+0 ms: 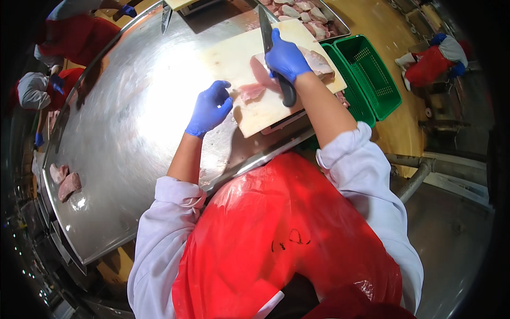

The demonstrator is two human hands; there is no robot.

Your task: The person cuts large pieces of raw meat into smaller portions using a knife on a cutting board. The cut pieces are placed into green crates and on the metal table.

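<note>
My right hand (284, 59), in a blue glove, grips a knife with a dark handle (288, 94); its blade (264, 29) points away from me over a cream cutting board (223, 61). Under and beside that hand, a large piece of pale pink meat (321, 66) lies on the board, and a thinner pink piece (251, 92) lies left of the handle. My left hand (211, 108), also blue-gloved, is at the board's left edge, left of the thinner piece, with fingers loosely curled but apart and nothing visible between them.
A steel table (106, 181) holds two meat pieces (69, 186) at lower left. A tray of meat (313, 18) sits behind the board, green baskets (374, 74) to its right. Workers in red aprons (79, 37) stand left, another person (430, 64) right. A metal rail (419, 173) runs at lower right.
</note>
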